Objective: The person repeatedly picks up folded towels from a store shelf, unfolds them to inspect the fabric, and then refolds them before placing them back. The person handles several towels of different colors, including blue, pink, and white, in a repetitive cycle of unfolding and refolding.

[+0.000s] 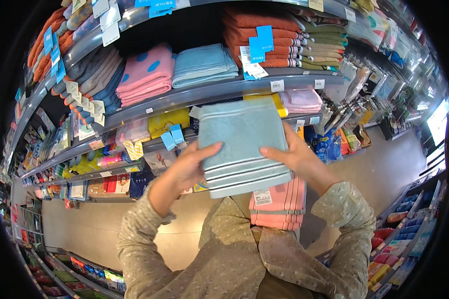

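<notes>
Between the two raised hands, before a curved run of shop shelves, a folded pale blue-green towel (pixel 244 149) with darker stripes near its lower edge is held flat and slightly tilted; the left hand (pixel 187 169) grips its left edge, thumb laid across the face of the cloth, fingers hidden behind it; the right hand (pixel 297 157) grips the right edge likewise, thumb on the face pointing inward; both grips are closed on the towel. Beneath the towel, against the person's chest, hangs a folded pink towel (pixel 279 207) with grey stripes and a white paper tag (pixel 263 197); its upper part is covered by the blue-green towel, and how it is supported cannot be told. Both forearms wear olive dotted sleeves (pixel 149 234) rising from the lower edge. Behind the held towel, a grey shelf (pixel 224 89) carries a pink stack with blue dots (pixel 144 72), a light blue stack (pixel 202 62) just beside it, and an orange stack (pixel 264 37) bearing blue labels; the shelf below holds yellow towels (pixel 167 120) and pale pink towels (pixel 300 100); a tan floor (pixel 389 169) shows at right.
</notes>
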